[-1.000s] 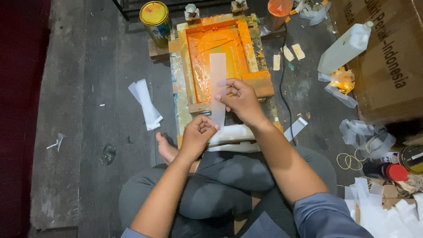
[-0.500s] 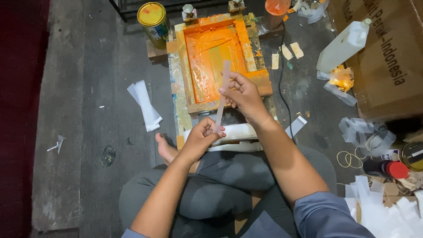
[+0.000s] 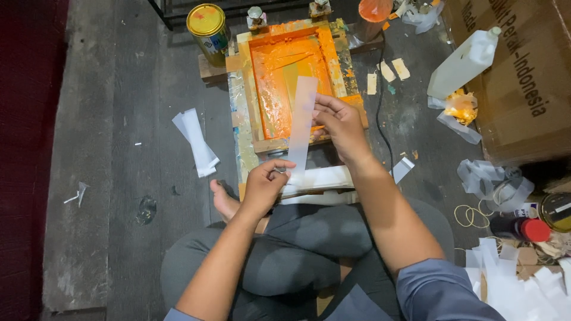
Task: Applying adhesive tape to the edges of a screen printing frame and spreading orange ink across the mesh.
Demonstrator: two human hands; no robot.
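A: From the head camera, where did the white strip [image 3: 302, 122] lie against the hands?

B: It ran nearly straight away from the person, its long axis tilted slightly to the right at the far end. The left hand [image 3: 266, 183] pinched the near end, fingers closed on it. The right hand [image 3: 339, 122] held the right edge higher up, about mid-length, thumb and fingers pressed on the strip. So both hands gripped it, the left nearer the body, the right farther out.

A: And what sat beneath it?

B: The strip hung over a wooden printing frame [image 3: 260, 144] whose mesh was smeared with thick orange ink. The frame's long side ran the same way as the strip. The strip itself looked thin, flat and faintly translucent, like film or coated paper, with square-cut ends.

A: Anything else close by?

B: A stack of similar white strips [image 3: 315, 178] lay crosswise just before the person's knees, touching the left hand's side. More folded white strips [image 3: 196, 141] lay on the floor [image 3: 119, 89] to the left, well apart. A yellow-lidded tin [image 3: 207, 25] stood at the frame's far left corner, and a white plastic jug [image 3: 463, 59] leaned by a cardboard box [image 3: 523, 83] to the right. A bare foot [image 3: 223, 202] rested just left of the left hand.
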